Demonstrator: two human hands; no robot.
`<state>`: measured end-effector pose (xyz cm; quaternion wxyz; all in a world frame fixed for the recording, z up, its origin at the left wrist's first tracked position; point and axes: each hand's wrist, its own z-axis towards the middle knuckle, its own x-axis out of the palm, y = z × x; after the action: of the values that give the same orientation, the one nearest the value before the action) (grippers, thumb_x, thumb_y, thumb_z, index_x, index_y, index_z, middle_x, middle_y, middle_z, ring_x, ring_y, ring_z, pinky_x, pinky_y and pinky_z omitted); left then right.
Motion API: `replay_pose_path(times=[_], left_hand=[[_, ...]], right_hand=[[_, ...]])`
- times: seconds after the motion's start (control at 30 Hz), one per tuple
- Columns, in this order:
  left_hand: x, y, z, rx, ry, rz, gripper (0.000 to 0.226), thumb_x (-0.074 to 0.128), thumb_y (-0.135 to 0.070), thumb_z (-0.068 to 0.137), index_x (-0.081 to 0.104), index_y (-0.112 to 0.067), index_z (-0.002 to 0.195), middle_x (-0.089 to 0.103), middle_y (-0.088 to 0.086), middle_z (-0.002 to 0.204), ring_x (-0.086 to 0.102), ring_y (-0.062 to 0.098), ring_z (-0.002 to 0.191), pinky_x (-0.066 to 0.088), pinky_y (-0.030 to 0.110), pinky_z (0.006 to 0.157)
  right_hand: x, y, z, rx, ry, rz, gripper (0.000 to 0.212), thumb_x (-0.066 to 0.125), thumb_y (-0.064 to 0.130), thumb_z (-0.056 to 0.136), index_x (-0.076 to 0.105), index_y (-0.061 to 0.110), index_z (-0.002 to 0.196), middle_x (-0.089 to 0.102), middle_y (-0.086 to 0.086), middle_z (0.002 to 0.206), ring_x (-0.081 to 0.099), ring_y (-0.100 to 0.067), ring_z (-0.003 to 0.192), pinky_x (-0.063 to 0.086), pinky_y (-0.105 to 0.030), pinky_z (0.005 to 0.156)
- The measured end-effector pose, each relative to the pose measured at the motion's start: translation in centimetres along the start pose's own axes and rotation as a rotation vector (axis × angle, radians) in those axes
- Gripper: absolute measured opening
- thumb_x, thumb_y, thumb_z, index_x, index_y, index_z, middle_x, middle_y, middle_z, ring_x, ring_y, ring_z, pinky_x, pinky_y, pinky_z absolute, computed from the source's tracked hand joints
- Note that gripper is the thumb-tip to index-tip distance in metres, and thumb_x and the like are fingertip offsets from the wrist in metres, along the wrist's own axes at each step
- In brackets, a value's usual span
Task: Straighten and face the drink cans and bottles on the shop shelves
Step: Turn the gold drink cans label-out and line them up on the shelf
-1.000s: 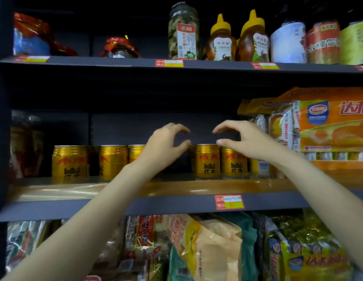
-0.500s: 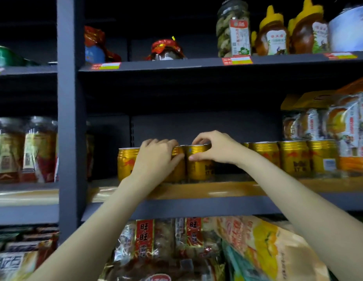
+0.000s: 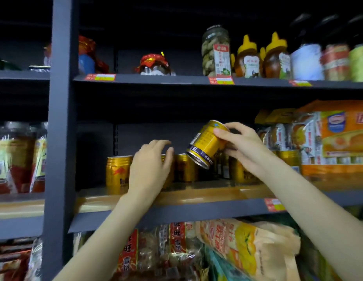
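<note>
1. Right hand [image 3: 240, 146] clamped round one gold can [image 3: 207, 144], thumb across the top rim, fingers behind; can lifted clear of the shelf [image 3: 176, 209], tilted, base toward camera, above the row.
2. Left hand [image 3: 151, 167] spread over the tops of the standing cans [image 3: 118, 172] at the row's left part; fingers loosely curved and apart. Whether gripping a can beneath: cannot tell, palm hides it.
3. Judged step: picked can being turned to check its face before going back into the row.
4. Risk: slip from the right hand. Grip sits high on the can, base unsupported, smooth metal; a drop would land on the row below and topple neighbours.
5. Risk: base clipping a standing can on the way down. Gap for it lies behind the right wrist, hidden, so placement half blind.
6. Risk: left palm nudging cans backward or sideways while steadying, spoiling the line.
7. Risk: label set facing the wrong way; printed side now angled left, logo side not visible.
8. Count, gold cans: one in hand; at least six standing visible or partly visible, more likely hidden by hands.
9. Count, top shelf: one tall jar [image 3: 216, 52], two honey bottles [image 3: 248, 56], three tins [image 3: 306, 61] at right.
10. Hands: two.
</note>
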<state>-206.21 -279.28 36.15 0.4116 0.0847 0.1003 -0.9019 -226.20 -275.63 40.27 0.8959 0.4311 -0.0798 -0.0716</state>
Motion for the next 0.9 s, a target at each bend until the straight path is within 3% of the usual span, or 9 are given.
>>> replay_pose_path(times=[0.07, 0.13, 0.17, 0.23, 0.37, 0.5, 0.63, 0.8, 0.9], left_hand=[[-0.4, -2.2, -0.5, -0.087, 0.036, -0.333, 0.034, 0.048, -0.04, 0.093, 0.058, -0.022, 0.12, 0.062, -0.009, 0.113, 0.056, 0.005, 0.105, 0.041, 0.016, 0.087], [-0.6, -4.2, -0.7, -0.208, 0.272, -0.651, 0.045, 0.054, -0.053, 0.082, 0.053, -0.027, 0.12, 0.062, -0.016, 0.107, 0.058, -0.005, 0.097, 0.044, 0.008, 0.08], [-0.5, -4.8, -0.7, -0.278, 0.347, -0.794, 0.055, 0.06, -0.054, 0.075, 0.051, -0.026, 0.121, 0.063, -0.015, 0.105, 0.061, -0.003, 0.094, 0.048, 0.013, 0.081], [-0.2, -5.3, -0.7, -0.38, 0.35, -0.978, 0.061, 0.073, -0.043, 0.069, 0.048, -0.023, 0.121, 0.064, -0.007, 0.104, 0.066, 0.003, 0.089, 0.056, 0.026, 0.08], [-0.4, -4.5, -1.0, -0.15, 0.122, -0.729, 0.067, 0.08, -0.021, 0.07, 0.044, -0.031, 0.125, 0.053, -0.004, 0.118, 0.057, 0.008, 0.105, 0.054, 0.024, 0.083], [-1.1, -4.2, -1.1, 0.104, 0.133, -0.55, 0.075, 0.077, -0.01, 0.072, 0.035, -0.039, 0.128, 0.041, -0.022, 0.121, 0.044, 0.007, 0.121, 0.05, 0.032, 0.095], [-1.6, -5.3, -1.4, -0.084, 0.123, -0.804, 0.068, 0.076, -0.011, 0.073, 0.038, -0.031, 0.125, 0.047, -0.024, 0.118, 0.052, -0.004, 0.111, 0.049, 0.014, 0.087], [-2.0, -5.7, -1.4, -0.251, 0.267, -0.922, 0.058, 0.074, -0.025, 0.074, 0.045, -0.028, 0.125, 0.058, -0.014, 0.118, 0.059, 0.004, 0.106, 0.051, 0.019, 0.085], [-2.4, -6.0, -0.9, -0.387, 0.431, -1.245, 0.063, 0.072, -0.026, 0.072, 0.042, -0.022, 0.128, 0.063, 0.003, 0.114, 0.067, 0.012, 0.098, 0.055, 0.019, 0.076]], right_hand=[[-0.4, 0.9, -0.7, 0.0, 0.054, 0.129, 0.027, 0.07, 0.017, 0.08, 0.061, 0.012, 0.105, 0.064, -0.012, 0.107, 0.064, -0.024, 0.097, 0.055, -0.036, 0.084], [-0.3, 1.3, -1.4, -0.029, 0.094, 0.202, 0.034, 0.07, 0.02, 0.074, 0.061, 0.011, 0.106, 0.067, -0.01, 0.103, 0.067, -0.021, 0.094, 0.057, -0.034, 0.08], [-0.2, 1.5, -1.8, -0.046, 0.107, 0.235, 0.038, 0.069, 0.022, 0.071, 0.061, 0.01, 0.106, 0.068, -0.009, 0.101, 0.068, -0.019, 0.092, 0.058, -0.032, 0.077], [-0.2, 1.8, -2.4, -0.062, 0.131, 0.284, 0.041, 0.068, 0.023, 0.071, 0.06, 0.01, 0.109, 0.068, -0.008, 0.102, 0.069, -0.017, 0.093, 0.058, -0.031, 0.076], [-1.0, 2.3, -3.0, 0.087, 0.212, 0.167, 0.026, 0.061, 0.025, 0.088, 0.06, 0.015, 0.112, 0.066, -0.013, 0.112, 0.068, -0.028, 0.099, 0.058, -0.037, 0.08], [-0.9, 1.8, -3.4, 0.25, 0.193, 0.19, 0.04, 0.065, 0.033, 0.084, 0.056, 0.014, 0.118, 0.063, -0.015, 0.116, 0.066, -0.028, 0.101, 0.059, -0.036, 0.076], [-0.8, 1.2, -4.0, 0.346, 0.169, 0.486, 0.047, 0.068, 0.031, 0.075, 0.056, 0.01, 0.114, 0.063, -0.022, 0.115, 0.064, -0.033, 0.104, 0.058, -0.04, 0.079], [-1.0, 1.1, -4.0, 0.229, 0.186, 0.476, 0.055, 0.066, 0.028, 0.075, 0.053, 0.01, 0.125, 0.061, -0.02, 0.122, 0.064, -0.031, 0.105, 0.059, -0.038, 0.075], [-1.2, 1.0, -4.1, 0.107, 0.161, 0.428, 0.057, 0.065, 0.023, 0.075, 0.05, 0.004, 0.127, 0.061, -0.018, 0.121, 0.066, -0.03, 0.104, 0.059, -0.037, 0.076]])
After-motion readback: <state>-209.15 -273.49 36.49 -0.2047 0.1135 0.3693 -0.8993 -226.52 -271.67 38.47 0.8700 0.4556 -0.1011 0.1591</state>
